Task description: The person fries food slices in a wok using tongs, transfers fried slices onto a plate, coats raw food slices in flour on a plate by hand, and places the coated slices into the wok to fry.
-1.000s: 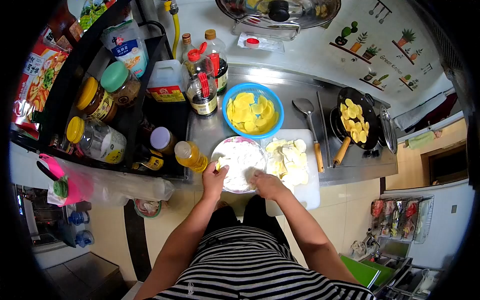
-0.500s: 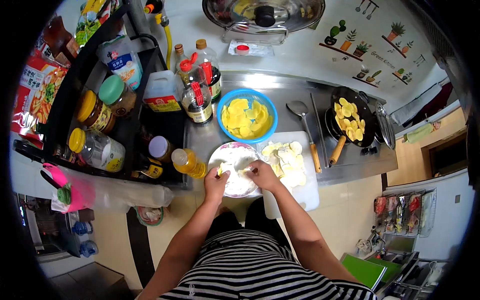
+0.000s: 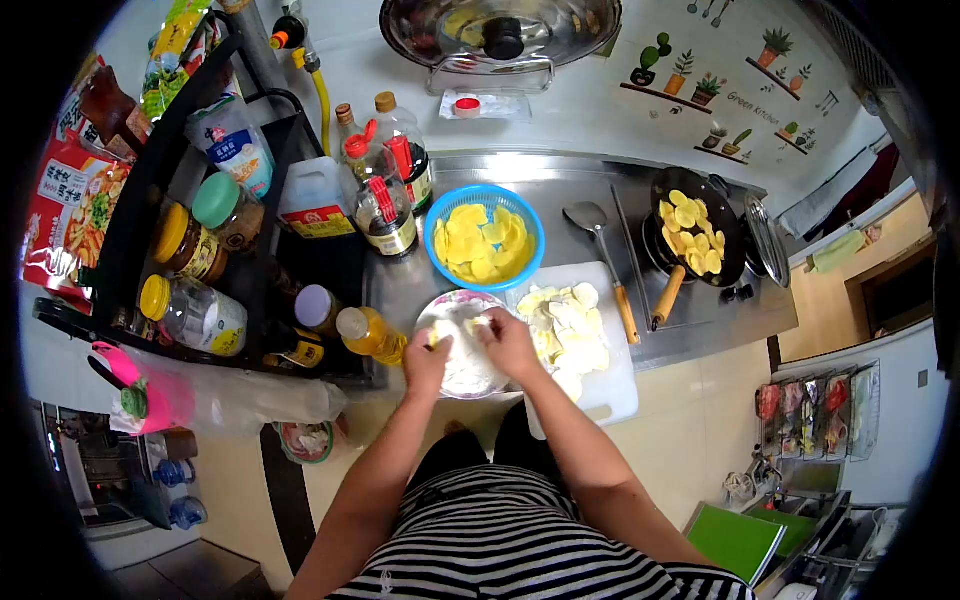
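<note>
Potato slice [image 3: 434,340] pinched by left hand [image 3: 427,363], another slice [image 3: 481,323] pinched by right hand [image 3: 509,345], both held over powder-filled bowl [image 3: 457,299], pale slices [image 3: 570,328] spread on cutting board [image 3: 613,388].

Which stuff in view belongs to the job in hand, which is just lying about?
Job, by the look of it:
bowl of white powder, under left hand and right hand
blue basket, yellow slices
cutting board, whitened slices
wok holding slices
probably spatula

Lying about, seemingly:
dark-sauce bottles
jars
large lid

Unsure: yellow-liquid bottle
</note>
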Action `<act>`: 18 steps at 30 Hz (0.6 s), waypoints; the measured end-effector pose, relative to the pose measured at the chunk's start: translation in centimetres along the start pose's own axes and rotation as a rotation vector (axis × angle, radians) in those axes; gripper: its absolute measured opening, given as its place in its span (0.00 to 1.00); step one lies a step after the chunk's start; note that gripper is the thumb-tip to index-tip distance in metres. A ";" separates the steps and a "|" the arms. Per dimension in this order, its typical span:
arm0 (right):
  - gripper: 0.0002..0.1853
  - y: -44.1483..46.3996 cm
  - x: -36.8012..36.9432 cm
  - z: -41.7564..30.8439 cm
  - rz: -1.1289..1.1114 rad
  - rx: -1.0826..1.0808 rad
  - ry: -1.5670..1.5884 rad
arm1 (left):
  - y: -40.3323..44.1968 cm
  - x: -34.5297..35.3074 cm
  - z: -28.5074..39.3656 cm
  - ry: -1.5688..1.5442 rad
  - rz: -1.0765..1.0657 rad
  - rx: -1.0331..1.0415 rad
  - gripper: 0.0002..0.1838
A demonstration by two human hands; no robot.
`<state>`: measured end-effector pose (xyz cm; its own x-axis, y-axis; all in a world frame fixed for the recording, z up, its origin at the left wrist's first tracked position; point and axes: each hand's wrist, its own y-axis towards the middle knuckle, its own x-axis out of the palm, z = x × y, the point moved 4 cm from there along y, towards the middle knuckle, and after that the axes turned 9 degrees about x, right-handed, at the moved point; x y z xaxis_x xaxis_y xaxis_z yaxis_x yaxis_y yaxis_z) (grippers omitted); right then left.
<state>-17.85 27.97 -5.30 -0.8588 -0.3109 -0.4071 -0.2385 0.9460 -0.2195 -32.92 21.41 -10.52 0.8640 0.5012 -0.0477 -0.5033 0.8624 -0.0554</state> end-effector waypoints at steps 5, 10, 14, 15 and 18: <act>0.15 -0.8 -0.6 1.6 -0.307 -0.048 -0.426 | -0.4 -2.1 -0.4 -0.044 0.058 -0.017 0.12; 0.19 -0.6 2.5 2.3 -0.285 0.011 -0.843 | -2.0 -1.7 -0.6 -0.062 0.048 -0.080 0.12; 0.15 -1.2 0.8 0.1 -0.237 -0.027 -0.653 | -2.3 -1.9 0.6 -0.111 0.081 -0.049 0.12; 0.14 -1.4 0.0 -0.6 -0.197 -0.024 -0.468 | -2.2 -1.8 0.4 -0.114 0.075 -0.043 0.12; 0.15 -1.2 0.3 2.2 -0.149 -0.077 -0.340 | -2.5 -1.5 0.2 0.039 0.020 -0.024 0.13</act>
<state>-16.85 26.51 -7.11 -0.6160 -0.4457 -0.6495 -0.3936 0.8884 -0.2364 -32.92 18.52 -10.10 0.8528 0.5149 -0.0875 -0.5212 0.8499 -0.0776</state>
